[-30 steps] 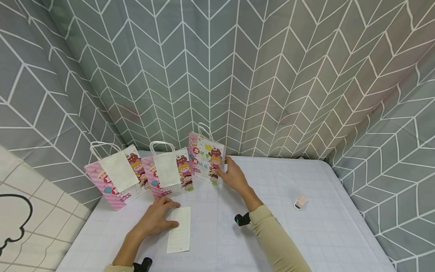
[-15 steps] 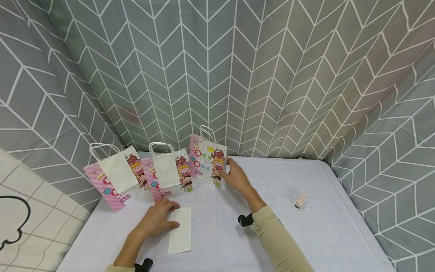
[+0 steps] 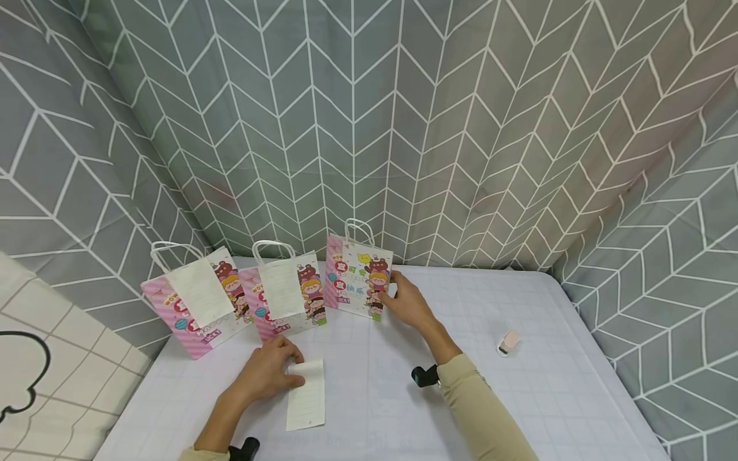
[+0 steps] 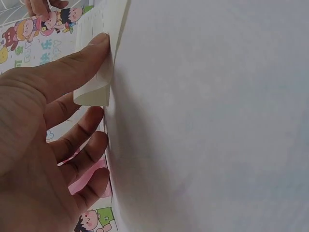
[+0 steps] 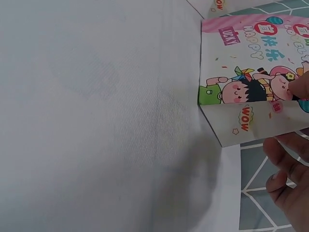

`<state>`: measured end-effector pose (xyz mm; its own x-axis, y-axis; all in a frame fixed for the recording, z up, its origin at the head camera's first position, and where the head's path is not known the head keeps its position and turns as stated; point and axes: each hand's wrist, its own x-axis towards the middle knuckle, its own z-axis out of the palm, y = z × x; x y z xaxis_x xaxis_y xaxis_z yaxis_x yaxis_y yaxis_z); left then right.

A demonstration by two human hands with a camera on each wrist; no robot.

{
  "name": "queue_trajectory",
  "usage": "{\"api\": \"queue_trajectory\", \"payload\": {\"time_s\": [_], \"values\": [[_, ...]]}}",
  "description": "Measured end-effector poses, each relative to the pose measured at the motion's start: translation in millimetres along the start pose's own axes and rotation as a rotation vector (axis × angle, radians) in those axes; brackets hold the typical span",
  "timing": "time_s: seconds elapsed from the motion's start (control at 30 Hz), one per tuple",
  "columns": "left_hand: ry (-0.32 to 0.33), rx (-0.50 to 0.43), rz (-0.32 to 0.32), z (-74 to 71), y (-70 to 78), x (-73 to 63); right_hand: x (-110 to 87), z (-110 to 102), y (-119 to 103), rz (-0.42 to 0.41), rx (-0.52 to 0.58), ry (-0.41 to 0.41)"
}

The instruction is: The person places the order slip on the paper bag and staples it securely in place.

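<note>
My right hand (image 3: 410,301) pinches the right edge of a small pink-and-white paper gift bag (image 3: 354,285), which stands upright with white handles at the back of the table. In the right wrist view, the thumb lies on the bag's printed front (image 5: 260,53) and some fingers are behind its side. At the front left, my left hand (image 3: 266,372) pinches the far end of a lined cream paper slip (image 3: 307,406). The left wrist view shows the slip (image 4: 91,92) bent up under the thumb, with the other fingers loosely curled.
Two matching gift bags, one at far left (image 3: 190,339) and one beside it (image 3: 285,326), each have a cream slip on the front. A small pink-and-white stapler-like object (image 3: 508,342) lies right on the white-covered table (image 3: 553,397). Patterned curtains (image 3: 438,128) surround the table.
My right hand has shifted the bag right and slightly nearer, turning its front more towards me. The left hand stays nearly in place, while the slip's far end has bent up in its grip.
</note>
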<state>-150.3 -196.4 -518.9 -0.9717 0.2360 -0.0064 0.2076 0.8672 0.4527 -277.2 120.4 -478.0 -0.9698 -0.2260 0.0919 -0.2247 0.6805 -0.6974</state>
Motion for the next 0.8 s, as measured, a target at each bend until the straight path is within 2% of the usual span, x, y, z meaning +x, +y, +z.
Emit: {"api": "queue_trajectory", "payload": {"time_s": [0.2,0.57,0.8], "values": [[-0.011,-0.017,0.057,-0.2,-0.7,0.3,-5.8,-6,3,-0.011,-0.01,-0.008],[-0.089,-0.19,0.144,-1.6,3.0,2.5,-16.9,-17,8,-0.038,0.001,-0.054],[-0.095,-0.214,0.2,0.6,11.5,8.0,-23.3,-21,12,-0.036,-0.002,-0.077]]}}
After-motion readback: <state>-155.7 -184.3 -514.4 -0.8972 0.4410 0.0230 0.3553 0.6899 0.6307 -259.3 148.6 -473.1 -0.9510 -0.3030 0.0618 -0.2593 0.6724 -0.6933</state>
